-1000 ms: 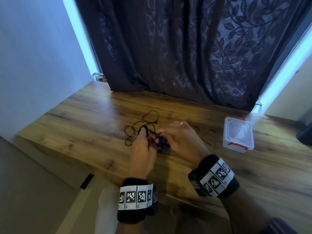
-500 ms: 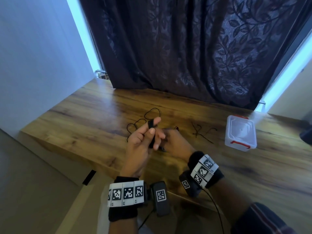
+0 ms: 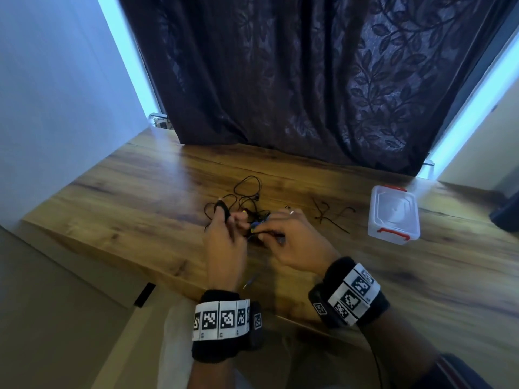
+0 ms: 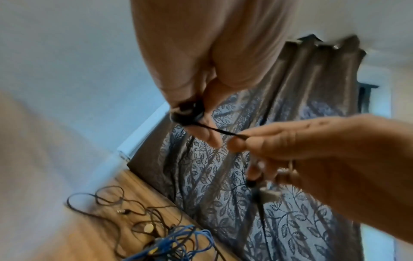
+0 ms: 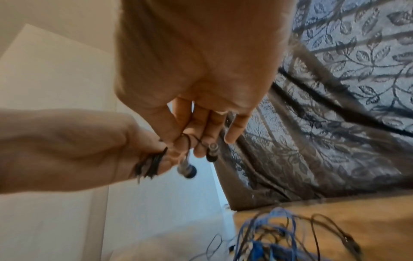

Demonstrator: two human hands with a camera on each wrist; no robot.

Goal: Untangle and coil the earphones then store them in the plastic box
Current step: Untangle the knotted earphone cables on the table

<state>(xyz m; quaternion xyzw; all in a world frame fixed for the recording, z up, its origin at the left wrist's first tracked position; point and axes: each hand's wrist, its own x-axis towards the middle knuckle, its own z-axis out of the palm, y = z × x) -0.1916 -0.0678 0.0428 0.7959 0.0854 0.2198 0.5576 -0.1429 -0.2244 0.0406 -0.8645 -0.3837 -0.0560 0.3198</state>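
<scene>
Black earphone cord (image 4: pixel 220 131): one, held above the near middle of the table (image 3: pixel 140 220), several turns wound round the left hand's (image 3: pixel 223 242) fingers, likely serving as a spool for coiling. Right hand (image 3: pixel 292 242) pinches the free end taut, apparently to feed the next turn. Earbuds (image 5: pixel 187 170): two, dangling below the right fingers. Loose cables beyond the hands: one blue tangle (image 4: pixel 178 243), at least one black (image 4: pixel 107 199); exact count unclear. Plastic box (image 3: pixel 394 214): one, lid on, red latches, at the right, well apart, awaiting the coil.
</scene>
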